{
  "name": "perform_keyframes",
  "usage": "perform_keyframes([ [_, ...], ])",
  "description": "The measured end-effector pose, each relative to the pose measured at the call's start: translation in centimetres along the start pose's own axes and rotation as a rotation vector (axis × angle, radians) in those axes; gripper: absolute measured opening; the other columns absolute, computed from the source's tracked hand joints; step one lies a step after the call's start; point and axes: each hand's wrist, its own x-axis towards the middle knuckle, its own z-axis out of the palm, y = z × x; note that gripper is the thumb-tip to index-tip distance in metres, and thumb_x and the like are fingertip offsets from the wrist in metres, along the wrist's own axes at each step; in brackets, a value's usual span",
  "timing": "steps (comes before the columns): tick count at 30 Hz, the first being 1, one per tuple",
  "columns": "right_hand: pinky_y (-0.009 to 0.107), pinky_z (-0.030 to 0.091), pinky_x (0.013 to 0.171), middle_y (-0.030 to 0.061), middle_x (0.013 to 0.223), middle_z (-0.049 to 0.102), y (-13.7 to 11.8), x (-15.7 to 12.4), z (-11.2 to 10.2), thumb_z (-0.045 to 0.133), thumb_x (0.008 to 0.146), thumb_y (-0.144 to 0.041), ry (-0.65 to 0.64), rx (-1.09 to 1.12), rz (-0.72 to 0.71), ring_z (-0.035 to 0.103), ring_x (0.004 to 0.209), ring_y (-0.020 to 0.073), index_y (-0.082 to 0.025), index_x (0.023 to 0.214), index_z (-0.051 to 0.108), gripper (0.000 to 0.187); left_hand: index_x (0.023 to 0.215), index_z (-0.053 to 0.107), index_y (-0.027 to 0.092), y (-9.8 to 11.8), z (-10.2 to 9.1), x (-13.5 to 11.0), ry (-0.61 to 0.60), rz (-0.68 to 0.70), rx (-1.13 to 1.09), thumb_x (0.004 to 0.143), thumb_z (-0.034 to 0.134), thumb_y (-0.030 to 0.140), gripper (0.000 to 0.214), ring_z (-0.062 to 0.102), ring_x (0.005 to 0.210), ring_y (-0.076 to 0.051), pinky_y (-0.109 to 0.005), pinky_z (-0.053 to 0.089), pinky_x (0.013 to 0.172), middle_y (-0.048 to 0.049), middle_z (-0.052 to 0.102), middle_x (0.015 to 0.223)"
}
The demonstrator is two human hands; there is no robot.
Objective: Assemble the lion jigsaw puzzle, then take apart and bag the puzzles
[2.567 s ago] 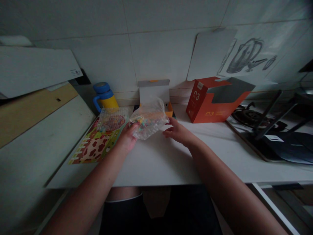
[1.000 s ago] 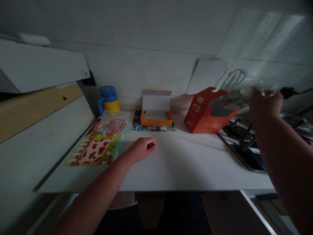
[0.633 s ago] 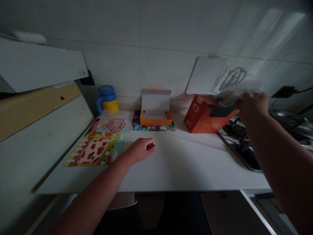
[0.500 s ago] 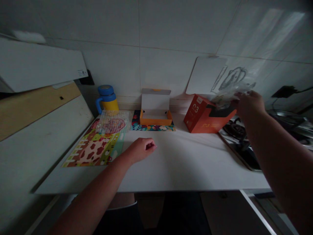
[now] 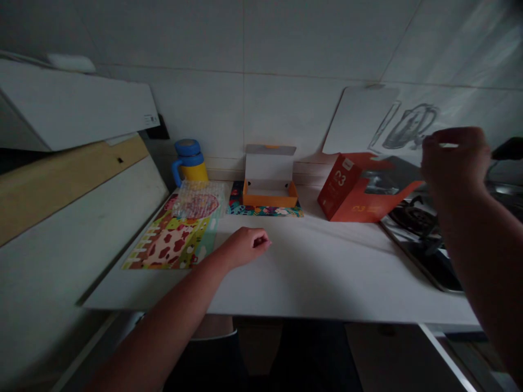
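Two hands, two open cartons: one red box (image 5: 359, 196), one orange box (image 5: 270, 188). One blue-lidded yellow mug (image 5: 190, 161), one bubble-wrap pack (image 5: 199, 199), two colourful printed sheets.

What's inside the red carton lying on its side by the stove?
Through the cut-out in the red carton, a crumpled clear plastic bag shows. Its contents and the rest of the interior are hidden by the carton walls and shadow.

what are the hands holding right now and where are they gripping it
Nothing that shows. The left hand rests curled on the white counter; the right hand is raised, fingers closed, near the red box, with no visible object in it.
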Motion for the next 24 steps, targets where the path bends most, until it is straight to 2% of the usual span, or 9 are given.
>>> perform_keyframes([
  [2,0.034,0.044,0.065,0.0119,0.093,0.075,-2.1,-1.4,-0.6,0.069,0.088,-0.023,-0.018,0.054,0.001,0.06,0.066,0.0154,-0.015,0.109,0.076,0.024,0.089,0.071,0.019,0.1,0.0,0.0,0.007,-0.003,0.0,0.096,0.064,0.029,0.014,0.06,0.065,-0.013,-0.025,0.04,0.063,0.0013,0.069,0.072],
  [4,0.031,0.044,0.064,0.011,0.098,0.076,-4.4,-3.4,-1.2,0.065,0.09,-0.025,-0.034,0.138,-0.068,0.063,0.07,0.0157,-0.017,0.111,0.075,0.025,0.088,0.07,0.019,0.1,-0.1,0.0,0.019,-0.003,0.003,0.096,0.064,0.03,0.015,0.06,0.065,-0.013,-0.025,0.04,0.063,0.0016,0.068,0.071],
  [7,0.029,0.043,0.062,0.0069,0.085,0.073,-8.0,-7.7,-1.6,0.064,0.094,-0.03,-0.064,0.207,-0.104,0.063,0.066,0.0155,-0.018,0.109,0.073,0.021,0.087,0.069,0.02,-0.4,-0.6,0.3,0.082,-0.015,0.045,0.098,0.063,0.032,0.018,0.061,0.066,-0.014,-0.026,0.043,0.064,0.001,0.069,0.073],
  [11,0.032,0.045,0.064,0.0083,0.087,0.069,-11.3,-14.9,-1.0,0.06,0.095,-0.032,-0.233,0.293,-0.291,0.061,0.069,0.0185,-0.018,0.1,0.07,0.018,0.086,0.069,0.02,-1.5,-2.0,0.7,0.349,-0.019,0.292,0.096,0.063,0.024,0.012,0.068,0.093,-0.022,-0.035,0.053,0.088,-0.0068,0.074,0.093],
  [14,0.033,0.045,0.065,0.0084,0.088,0.068,-12.1,-20.1,0.5,0.055,0.098,-0.03,-0.456,0.386,-0.353,0.06,0.069,0.0189,-0.02,0.098,0.068,0.017,0.098,0.074,0.02,-2.6,-3.1,0.6,0.513,-0.102,0.542,0.097,0.062,0.025,0.013,0.064,0.122,-0.028,-0.043,0.047,0.111,-0.0138,0.073,0.121],
  [16,0.032,0.047,0.065,0.0078,0.09,0.069,-12.0,-22.5,1.6,0.055,0.1,-0.033,-0.656,0.49,-0.319,0.06,0.066,0.0173,-0.021,0.101,0.07,0.019,0.11,0.076,0.019,-3.4,-3.6,0.3,0.507,-0.228,0.694,0.098,0.062,0.031,0.022,0.056,0.137,-0.032,-0.047,0.04,0.121,-0.0174,0.067,0.14],
  [18,0.032,0.049,0.066,0.0082,0.092,0.071,-11.4,-23.8,2.6,0.057,0.1,-0.038,-0.764,0.532,-0.269,0.061,0.067,0.0179,-0.022,0.101,0.071,0.021,0.12,0.074,0.017,-4.1,-3.7,0.0,0.426,-0.358,0.809,0.098,0.064,0.039,0.033,0.046,0.149,-0.035,-0.05,0.032,0.127,-0.0191,0.06,0.152],
  [21,0.032,0.049,0.066,0.0077,0.091,0.075,-10.2,-24.0,3.5,0.058,0.099,-0.042,-0.901,0.538,-0.229,0.063,0.066,0.0186,-0.022,0.101,0.073,0.025,0.127,0.071,0.016,-4.8,-3.7,-0.3,0.307,-0.48,0.873,0.097,0.064,0.046,0.044,0.039,0.155,-0.039,-0.053,0.025,0.129,-0.0206,0.055,0.158],
  [24,0.031,0.047,0.061,0.0065,0.088,0.077,-9.1,-23.4,3.7,0.06,0.098,-0.047,-0.982,0.526,-0.132,0.063,0.063,0.0177,-0.022,0.101,0.075,0.029,0.129,0.07,0.011,-5.0,-3.6,-0.2,0.27,-0.521,0.886,0.099,0.06,0.049,0.05,0.04,0.154,-0.042,-0.055,0.026,0.127,-0.0251,0.052,0.16],
])
